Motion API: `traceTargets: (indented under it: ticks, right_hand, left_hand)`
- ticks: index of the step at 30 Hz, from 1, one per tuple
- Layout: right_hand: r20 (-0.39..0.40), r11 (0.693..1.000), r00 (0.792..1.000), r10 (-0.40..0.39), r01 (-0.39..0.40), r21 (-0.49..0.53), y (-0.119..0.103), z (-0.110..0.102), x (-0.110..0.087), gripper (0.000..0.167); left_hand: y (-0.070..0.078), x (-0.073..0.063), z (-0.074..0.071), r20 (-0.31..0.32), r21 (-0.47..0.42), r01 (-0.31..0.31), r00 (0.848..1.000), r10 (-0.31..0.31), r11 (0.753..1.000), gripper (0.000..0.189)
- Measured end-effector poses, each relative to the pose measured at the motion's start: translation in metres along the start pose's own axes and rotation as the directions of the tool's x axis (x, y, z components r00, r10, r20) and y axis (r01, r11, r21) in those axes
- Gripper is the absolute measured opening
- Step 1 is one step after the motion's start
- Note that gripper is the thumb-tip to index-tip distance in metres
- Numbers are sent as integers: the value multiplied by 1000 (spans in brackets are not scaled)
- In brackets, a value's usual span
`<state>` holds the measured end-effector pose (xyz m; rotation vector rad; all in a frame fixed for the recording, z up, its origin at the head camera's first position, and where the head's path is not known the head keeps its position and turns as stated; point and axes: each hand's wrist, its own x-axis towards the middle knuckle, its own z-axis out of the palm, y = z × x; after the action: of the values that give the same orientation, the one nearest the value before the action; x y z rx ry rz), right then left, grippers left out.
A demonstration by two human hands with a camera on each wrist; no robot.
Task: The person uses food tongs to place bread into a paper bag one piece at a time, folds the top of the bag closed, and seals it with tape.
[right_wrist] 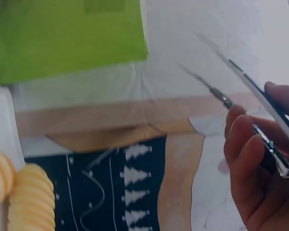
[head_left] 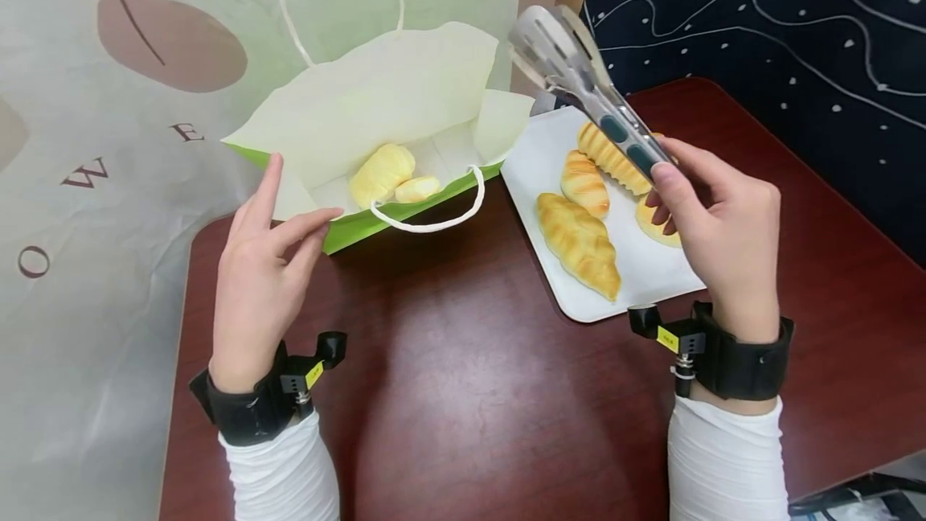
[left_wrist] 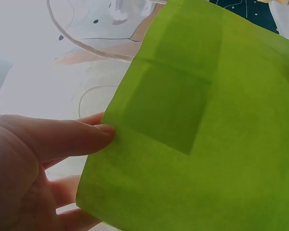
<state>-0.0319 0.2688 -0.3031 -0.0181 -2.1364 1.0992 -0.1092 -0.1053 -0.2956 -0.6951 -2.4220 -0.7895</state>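
Note:
My left hand [head_left: 264, 272] is at the left end of a green paper bag [head_left: 412, 207] with a pale inside and white cord handles. In the left wrist view the thumb [left_wrist: 82, 137] lies on the bag's green side while other fingers pass behind its edge, pinching it. Two pieces of bread [head_left: 382, 174] lie inside the open bag. My right hand [head_left: 731, 223] holds metal tongs [head_left: 589, 91] with dark green grip pads, tips raised up and left. Between the tongs' spread arms, the right wrist view shows nothing held.
Beneath the tongs, a white tray [head_left: 586, 308] carries several breads, among them a long braided loaf [head_left: 577, 246] nearest the front. The dark red table [head_left: 477, 392] meets a patterned cloth [head_left: 767, 38] at back right and a printed sheet [head_left: 94, 304] at left.

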Motion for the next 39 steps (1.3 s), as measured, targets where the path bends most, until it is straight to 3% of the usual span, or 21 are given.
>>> traceTargets:
  ticks: [9,13,17,22,25,30,39]
  right_hand:
    - [-54,974,992,115,-123,-191,26,-19,1,26]
    - [11,931,980,199,-185,-315,41,-26,4,33]
    - [101,880,945,311,-247,-405,57,-31,5,43]
    - [140,840,881,453,-368,-399,73,-41,5,52]
    - [128,816,855,502,-419,-399,81,-46,4,55]
    - [134,792,836,532,-435,-429,90,-48,2,58]
    - [138,792,821,554,-468,-393,93,-49,3,60]
  left_hand:
    - [0,-1,2,-1,-3,-14,1000,14,1000,23]
    - [0,-4,6,-1,-13,-12,1000,12,1000,24]
    - [2,-7,8,-5,-15,-6,1000,6,1000,25]
    - [6,-4,9,-9,-13,-19,1000,19,1000,23]
    - [8,-3,10,-15,-15,-32,999,32,999,23]
    - [9,-1,10,-21,-16,-43,999,42,999,23]
    - [6,-3,7,-25,0,-24,999,24,1000,22]
